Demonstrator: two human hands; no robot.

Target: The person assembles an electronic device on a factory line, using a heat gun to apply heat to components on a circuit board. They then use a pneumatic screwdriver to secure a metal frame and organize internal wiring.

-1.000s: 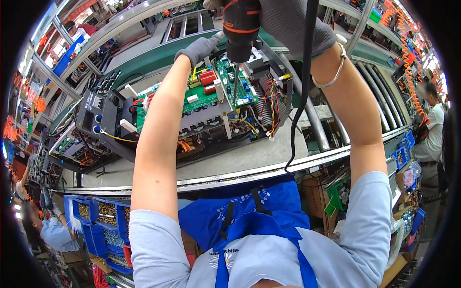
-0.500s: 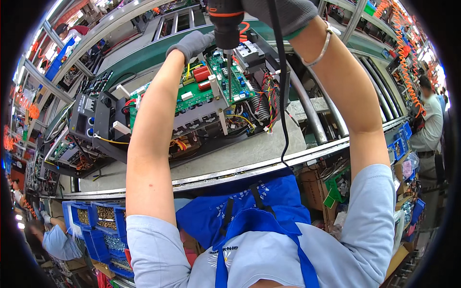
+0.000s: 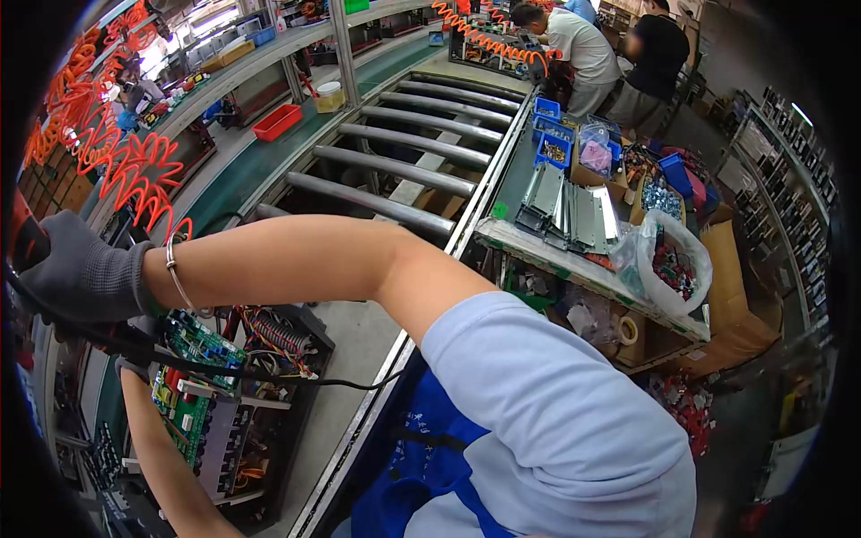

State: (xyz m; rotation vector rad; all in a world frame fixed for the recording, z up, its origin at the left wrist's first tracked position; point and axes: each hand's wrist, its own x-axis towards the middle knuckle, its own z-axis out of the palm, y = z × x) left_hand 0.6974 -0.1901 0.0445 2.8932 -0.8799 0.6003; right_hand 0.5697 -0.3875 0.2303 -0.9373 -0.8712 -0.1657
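At the left edge, my right hand [image 3: 85,269] in a dark grey glove is closed around an electric screwdriver [image 3: 30,240], which is partly cut off by the rim of the picture. The tool's black cord [image 3: 296,380] runs rightward across the unit below. My left hand [image 3: 134,366], also gloved, is beside the green circuit board [image 3: 202,345]; my right hand and the cord hide its fingers. This board sits in an open dark metal chassis [image 3: 314,345] with bundled coloured wires [image 3: 273,332] and a grey heat sink [image 3: 215,439].
Beyond the chassis lies a roller conveyor [image 3: 395,152]. At right, a side bench carries metal brackets [image 3: 569,211], blue bins [image 3: 553,148] and a plastic bag of parts [image 3: 673,260]. Orange coiled hoses [image 3: 134,170] hang at left. Two people [image 3: 578,58] stand at the far end.
The view has swung right, so the chassis and both hands now appear at the left. The conveyor and side bench have come into fuller view. My right hand still holds the screwdriver.
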